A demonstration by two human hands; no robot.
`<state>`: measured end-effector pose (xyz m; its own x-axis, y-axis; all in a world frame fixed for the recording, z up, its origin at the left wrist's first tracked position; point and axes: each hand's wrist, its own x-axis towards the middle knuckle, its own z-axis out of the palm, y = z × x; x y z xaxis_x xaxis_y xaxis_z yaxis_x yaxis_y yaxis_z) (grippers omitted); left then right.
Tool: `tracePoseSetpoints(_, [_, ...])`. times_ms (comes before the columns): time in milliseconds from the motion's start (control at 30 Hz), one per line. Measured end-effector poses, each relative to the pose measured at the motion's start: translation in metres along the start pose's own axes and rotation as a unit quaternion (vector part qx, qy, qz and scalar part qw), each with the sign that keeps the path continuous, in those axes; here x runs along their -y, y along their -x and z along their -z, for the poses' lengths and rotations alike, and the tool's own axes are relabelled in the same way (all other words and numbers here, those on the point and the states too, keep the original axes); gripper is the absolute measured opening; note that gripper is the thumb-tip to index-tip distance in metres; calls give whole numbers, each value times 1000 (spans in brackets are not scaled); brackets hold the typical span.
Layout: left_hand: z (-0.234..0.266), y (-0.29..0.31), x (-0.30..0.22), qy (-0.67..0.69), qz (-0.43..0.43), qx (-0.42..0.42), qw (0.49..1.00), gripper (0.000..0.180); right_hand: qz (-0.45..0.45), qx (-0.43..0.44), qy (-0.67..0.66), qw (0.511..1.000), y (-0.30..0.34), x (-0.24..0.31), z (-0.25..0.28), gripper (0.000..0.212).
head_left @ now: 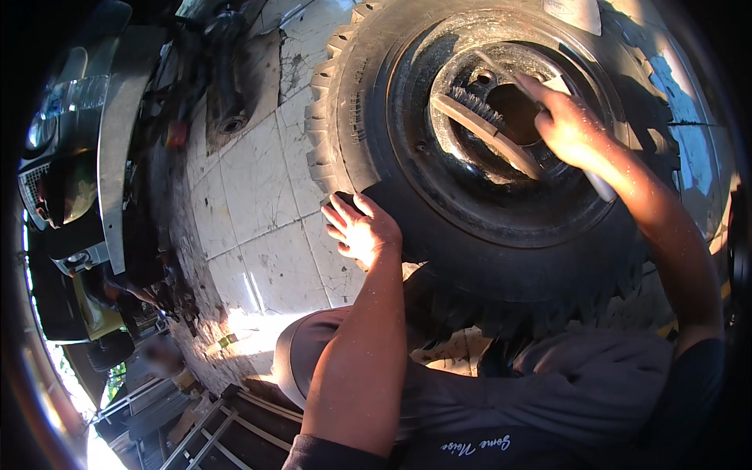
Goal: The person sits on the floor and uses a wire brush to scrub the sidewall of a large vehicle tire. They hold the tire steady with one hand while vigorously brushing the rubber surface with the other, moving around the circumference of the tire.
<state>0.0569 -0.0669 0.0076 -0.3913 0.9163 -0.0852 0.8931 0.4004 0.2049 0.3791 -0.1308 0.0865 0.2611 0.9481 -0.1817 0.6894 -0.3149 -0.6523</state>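
Left hand (366, 233): fingers spread, loose, at the tire's (501, 270) left edge.
Right hand (568, 121): wraps a thin tool (501, 69), maybe metal.
Brush (487, 133): lies across the wheel (446, 145).

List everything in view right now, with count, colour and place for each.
Knobbly tyre: 1, black, upper centre
Wheel rim: 1, worn grey, inside the tyre
Bristle brush: 1, brown back with dark bristles, across the rim
Slim hand tool: 1, grey, in the right hand; exact kind unclear
Floor tiles: many, off-white, cracked, left of the tyre
Ring-ended metal part: 1, dark, upper left
Vehicle: at least 1, dark with a pale strip, far left; clutter there too dark to sort
Trousers: 1 pair, dark grey, lower centre
Left hand: 1, bare, at the tyre's left edge
Right hand: 1, bare, over the rim
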Motion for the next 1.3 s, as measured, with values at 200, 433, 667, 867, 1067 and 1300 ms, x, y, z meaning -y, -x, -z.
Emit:
tracePoseSetpoints(200, [-1,4,-6,9,5,17,1000,61,-53,151,-109,981,0,91,-51,58])
tracePoseSetpoints(433, [3,1,-3,-15,-1,-25,1000,61,-135,68,-303,941,-21,106,-134,57])
tracePoseSetpoints(667, [-6,5,-5,-5,-2,-22,1000,60,-42,-76,-90,992,-7,88,-172,42])
tracePoseSetpoints(867, [-1,6,-5,-23,-6,-20,1000,59,-143,-18,-191,971,-38,87,-148,43])
tracePoseSetpoints(1067, [1,0,3,-43,8,-8,999,59,-121,53,-215,968,-23,90,-140,46])
tracePoseSetpoints(1300, [-7,5,-7,-33,-12,-8,999,58,-144,37,-300,942,-43,63,-136,49])
